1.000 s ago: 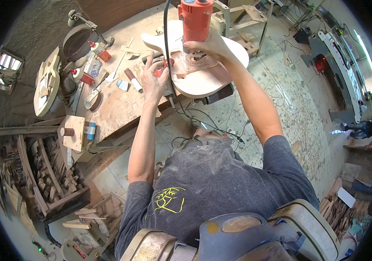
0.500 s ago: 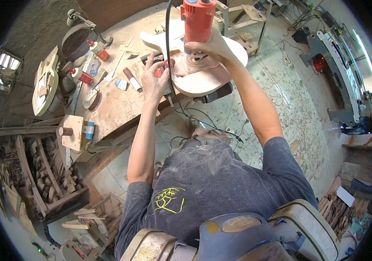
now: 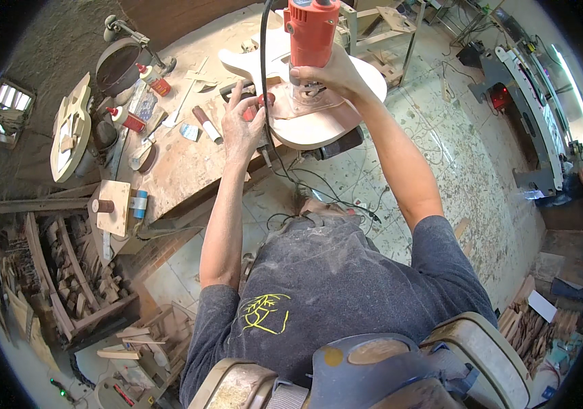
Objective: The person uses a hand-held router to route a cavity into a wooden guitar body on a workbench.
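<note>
A red trim router (image 3: 312,37) stands upright on a pale wooden guitar body (image 3: 305,135). My right hand (image 3: 332,73) is wrapped round its lower part, just above the base plate. My left hand (image 3: 242,129) is beside the guitar body's left edge, fingers stretched and apart, close to a red knob (image 3: 266,99) and the router's black cord (image 3: 265,68). Whether its fingertips touch the knob, I cannot tell. The router's bit is hidden under its base. A dark clamp-like part (image 3: 342,145) shows beneath the body's near edge.
The workbench (image 3: 182,170) carries two red-and-white glue bottles (image 3: 128,119), a brown-and-white cylinder (image 3: 207,124), a wooden block with a knob (image 3: 113,206) and a lamp (image 3: 124,61). Another guitar body (image 3: 71,129) leans at left. Cables (image 3: 325,184) trail below the bench's edge.
The router and both my hands stay almost in place; the guitar body's right edge seems to have shifted very slightly left. At far right, a bluish glow near the machine has changed.
</note>
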`<control>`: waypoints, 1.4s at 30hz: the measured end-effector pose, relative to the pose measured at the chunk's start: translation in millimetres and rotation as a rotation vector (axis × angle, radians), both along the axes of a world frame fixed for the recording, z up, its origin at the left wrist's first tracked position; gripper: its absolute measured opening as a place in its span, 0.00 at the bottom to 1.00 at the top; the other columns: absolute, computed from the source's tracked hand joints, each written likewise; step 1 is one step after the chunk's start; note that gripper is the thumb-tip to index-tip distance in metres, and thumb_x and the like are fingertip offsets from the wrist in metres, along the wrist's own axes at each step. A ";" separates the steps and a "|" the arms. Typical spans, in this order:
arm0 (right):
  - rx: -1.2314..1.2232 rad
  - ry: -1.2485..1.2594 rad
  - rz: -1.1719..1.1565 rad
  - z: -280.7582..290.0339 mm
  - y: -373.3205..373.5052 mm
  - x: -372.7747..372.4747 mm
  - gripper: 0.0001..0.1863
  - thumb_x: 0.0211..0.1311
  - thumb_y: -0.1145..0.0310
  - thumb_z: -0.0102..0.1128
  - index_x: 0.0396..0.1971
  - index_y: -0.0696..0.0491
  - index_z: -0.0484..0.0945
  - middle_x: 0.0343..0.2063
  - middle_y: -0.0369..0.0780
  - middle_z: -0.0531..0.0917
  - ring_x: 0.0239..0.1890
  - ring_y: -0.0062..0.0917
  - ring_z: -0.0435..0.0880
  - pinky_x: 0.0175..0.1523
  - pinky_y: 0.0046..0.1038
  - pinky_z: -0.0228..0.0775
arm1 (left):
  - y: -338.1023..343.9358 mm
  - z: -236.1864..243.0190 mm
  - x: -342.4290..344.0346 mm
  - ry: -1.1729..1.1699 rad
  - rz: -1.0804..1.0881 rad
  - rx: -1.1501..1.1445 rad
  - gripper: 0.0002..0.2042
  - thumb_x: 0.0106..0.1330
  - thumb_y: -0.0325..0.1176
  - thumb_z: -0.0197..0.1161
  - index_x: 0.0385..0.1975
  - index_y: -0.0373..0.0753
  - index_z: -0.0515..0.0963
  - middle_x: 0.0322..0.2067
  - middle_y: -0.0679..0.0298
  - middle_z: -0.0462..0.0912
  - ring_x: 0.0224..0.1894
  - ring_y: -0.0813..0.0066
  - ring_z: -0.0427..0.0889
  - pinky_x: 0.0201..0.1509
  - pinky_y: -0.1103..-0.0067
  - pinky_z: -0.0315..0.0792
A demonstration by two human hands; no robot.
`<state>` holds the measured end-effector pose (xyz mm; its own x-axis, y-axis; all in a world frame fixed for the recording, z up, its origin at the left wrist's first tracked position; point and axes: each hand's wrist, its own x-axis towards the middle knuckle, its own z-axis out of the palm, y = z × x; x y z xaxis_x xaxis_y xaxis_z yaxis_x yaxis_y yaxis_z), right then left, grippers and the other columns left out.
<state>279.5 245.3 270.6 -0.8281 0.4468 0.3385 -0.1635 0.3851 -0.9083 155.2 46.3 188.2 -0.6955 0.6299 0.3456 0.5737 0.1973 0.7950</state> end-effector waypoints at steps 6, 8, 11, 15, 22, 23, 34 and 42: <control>-0.033 -0.040 0.007 7.1 -4.4 5.2 0.22 0.48 0.59 0.76 0.39 0.57 0.82 0.31 0.37 0.86 0.35 0.20 0.83 0.44 0.27 0.76 | 0.4 3.0 1.9 -0.012 0.000 -0.023 0.11 0.63 0.36 0.71 0.43 0.42 0.88 0.72 0.52 0.66 0.74 0.49 0.64 0.75 0.59 0.61; -0.018 -0.024 0.008 4.1 -1.3 4.6 0.21 0.48 0.59 0.76 0.39 0.57 0.82 0.31 0.36 0.85 0.35 0.20 0.83 0.44 0.27 0.75 | 1.9 0.2 0.1 0.009 -0.005 -0.020 0.11 0.63 0.37 0.71 0.43 0.42 0.88 0.72 0.52 0.66 0.74 0.49 0.64 0.75 0.59 0.61; -0.001 -0.010 0.009 4.3 -0.9 4.9 0.21 0.48 0.60 0.76 0.38 0.56 0.81 0.31 0.36 0.85 0.35 0.20 0.83 0.43 0.27 0.75 | 3.5 -4.2 -4.4 0.027 -0.016 -0.015 0.12 0.64 0.40 0.71 0.43 0.42 0.89 0.72 0.52 0.66 0.74 0.50 0.64 0.74 0.59 0.63; -0.002 0.003 -0.002 2.4 3.7 7.3 0.22 0.48 0.60 0.77 0.39 0.56 0.81 0.32 0.35 0.84 0.36 0.20 0.82 0.44 0.26 0.75 | 8.8 -3.0 -4.1 -0.027 -0.049 0.005 0.15 0.64 0.45 0.72 0.42 0.42 0.89 0.72 0.53 0.67 0.74 0.51 0.65 0.76 0.60 0.59; -0.015 -0.006 0.018 3.6 7.6 10.7 0.24 0.49 0.59 0.77 0.41 0.57 0.80 0.33 0.36 0.85 0.37 0.20 0.82 0.44 0.27 0.75 | 13.4 -6.3 -10.6 0.091 -0.071 -0.052 0.17 0.63 0.50 0.71 0.41 0.43 0.90 0.72 0.54 0.67 0.72 0.52 0.68 0.81 0.55 0.43; 0.015 -0.008 0.003 1.6 10.2 10.1 0.23 0.50 0.60 0.77 0.42 0.57 0.80 0.34 0.36 0.84 0.35 0.20 0.83 0.43 0.26 0.76 | 15.1 -7.4 -11.2 0.065 -0.079 -0.026 0.17 0.63 0.50 0.72 0.41 0.43 0.90 0.72 0.55 0.67 0.72 0.53 0.68 0.81 0.54 0.41; -0.038 -0.025 -0.031 3.1 17.5 14.8 0.22 0.50 0.63 0.76 0.43 0.57 0.79 0.34 0.35 0.84 0.34 0.19 0.83 0.41 0.25 0.77 | 26.9 0.1 -16.2 0.083 -0.156 -0.088 0.14 0.62 0.48 0.72 0.40 0.46 0.90 0.73 0.55 0.65 0.75 0.53 0.63 0.81 0.51 0.36; -0.083 0.008 -0.037 6.6 22.2 19.9 0.23 0.51 0.64 0.77 0.44 0.57 0.78 0.35 0.36 0.84 0.35 0.19 0.83 0.41 0.25 0.77 | 43.7 -5.1 -26.6 0.112 -0.213 -0.142 0.16 0.63 0.47 0.72 0.42 0.42 0.89 0.74 0.55 0.63 0.78 0.52 0.56 0.81 0.50 0.35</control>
